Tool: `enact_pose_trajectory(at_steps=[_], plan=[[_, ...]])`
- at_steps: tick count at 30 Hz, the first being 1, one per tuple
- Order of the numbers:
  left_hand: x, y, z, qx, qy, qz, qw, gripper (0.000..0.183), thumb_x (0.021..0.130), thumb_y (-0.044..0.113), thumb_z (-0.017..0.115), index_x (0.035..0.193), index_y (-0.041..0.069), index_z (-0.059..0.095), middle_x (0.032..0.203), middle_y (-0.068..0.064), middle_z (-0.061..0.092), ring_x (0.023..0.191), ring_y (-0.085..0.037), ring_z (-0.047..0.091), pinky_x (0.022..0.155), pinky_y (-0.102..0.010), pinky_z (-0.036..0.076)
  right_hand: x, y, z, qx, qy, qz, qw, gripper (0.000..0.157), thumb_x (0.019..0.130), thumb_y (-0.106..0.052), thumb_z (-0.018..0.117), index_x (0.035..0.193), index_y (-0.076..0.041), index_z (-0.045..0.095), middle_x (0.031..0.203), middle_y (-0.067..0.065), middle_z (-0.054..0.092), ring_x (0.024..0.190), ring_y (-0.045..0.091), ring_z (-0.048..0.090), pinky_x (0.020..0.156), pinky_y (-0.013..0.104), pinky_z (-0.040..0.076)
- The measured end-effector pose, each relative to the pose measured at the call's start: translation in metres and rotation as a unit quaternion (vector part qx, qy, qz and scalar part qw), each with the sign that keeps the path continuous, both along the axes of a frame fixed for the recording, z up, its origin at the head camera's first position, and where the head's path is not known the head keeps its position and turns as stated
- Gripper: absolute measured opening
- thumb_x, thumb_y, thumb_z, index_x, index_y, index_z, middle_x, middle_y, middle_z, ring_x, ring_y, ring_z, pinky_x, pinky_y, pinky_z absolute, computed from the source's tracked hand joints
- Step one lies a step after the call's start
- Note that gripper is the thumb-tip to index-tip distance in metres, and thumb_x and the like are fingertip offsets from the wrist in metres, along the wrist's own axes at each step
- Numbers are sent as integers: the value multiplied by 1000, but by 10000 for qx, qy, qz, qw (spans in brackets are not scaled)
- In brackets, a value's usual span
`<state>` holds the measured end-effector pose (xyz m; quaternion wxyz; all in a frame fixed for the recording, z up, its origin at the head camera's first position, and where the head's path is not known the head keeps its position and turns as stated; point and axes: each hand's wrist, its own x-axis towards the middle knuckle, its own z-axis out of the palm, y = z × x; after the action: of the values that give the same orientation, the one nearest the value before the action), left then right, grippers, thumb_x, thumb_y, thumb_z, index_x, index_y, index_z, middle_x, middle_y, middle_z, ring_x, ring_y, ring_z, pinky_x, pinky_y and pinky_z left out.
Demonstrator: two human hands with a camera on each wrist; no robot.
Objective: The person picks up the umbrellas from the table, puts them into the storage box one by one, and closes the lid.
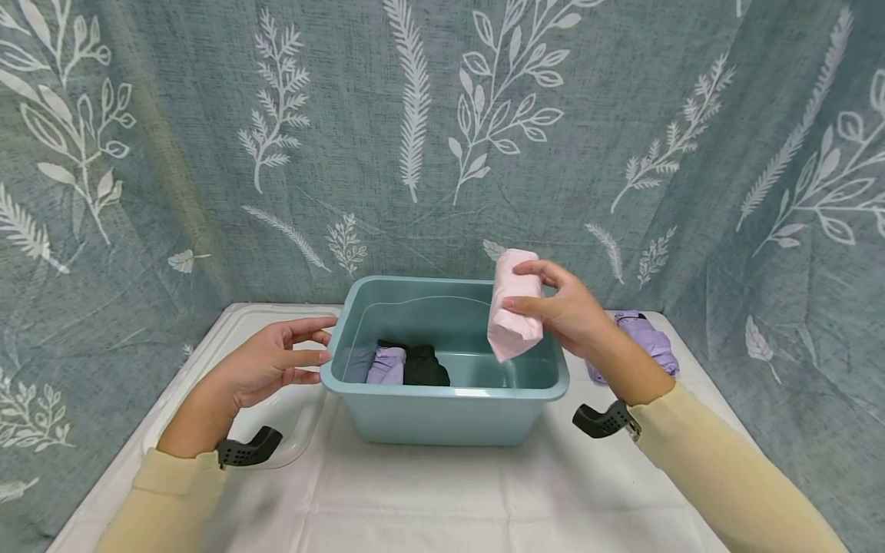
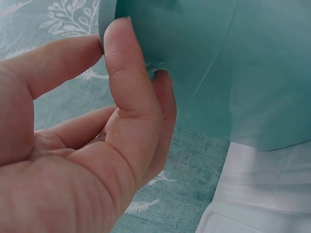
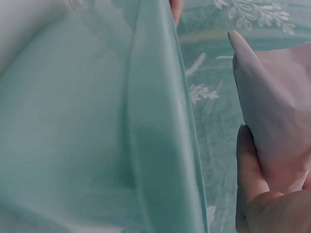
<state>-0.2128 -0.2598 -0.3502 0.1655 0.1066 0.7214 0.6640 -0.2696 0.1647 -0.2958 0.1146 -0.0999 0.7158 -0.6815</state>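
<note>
My right hand (image 1: pixel 570 311) holds a rolled pink cloth (image 1: pixel 515 307) between thumb and fingers, above the right part of a blue-green plastic bin (image 1: pixel 442 418). In the right wrist view the pink cloth (image 3: pixel 284 107) hangs beyond the bin's wall (image 3: pixel 160 126). Against the bin's left rim, the fingertips of my left hand (image 1: pixel 270 361) touch with fingers spread and slightly bent. The left wrist view shows those fingers (image 2: pixel 129 87) at the rim. Inside the bin, on its left side, lie a rolled purple cloth (image 1: pixel 386 367) and a black one (image 1: pixel 423 367).
Another purple bundle (image 1: pixel 646 342) lies on the white-covered table (image 1: pixel 429 499), right of the bin and partly behind my right forearm. A clear-white lid (image 1: pixel 290 422) lies flat at the left. Leaf-patterned curtain (image 1: pixel 415 153) encloses the back and sides.
</note>
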Motion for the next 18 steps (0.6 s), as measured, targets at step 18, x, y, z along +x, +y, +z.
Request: enact_pose_trajectory(at_steps=[18], plan=[[-2,1,3,94,-180,-103,9997,78,97,4,68,161,-1,24,117,-2,54,87,-11,70,80,-31,62,-29,-28,6,222,-589,764,9951,55,95,-1,70,143,-8,45,132,9,50,96,21,66,73,31,61]])
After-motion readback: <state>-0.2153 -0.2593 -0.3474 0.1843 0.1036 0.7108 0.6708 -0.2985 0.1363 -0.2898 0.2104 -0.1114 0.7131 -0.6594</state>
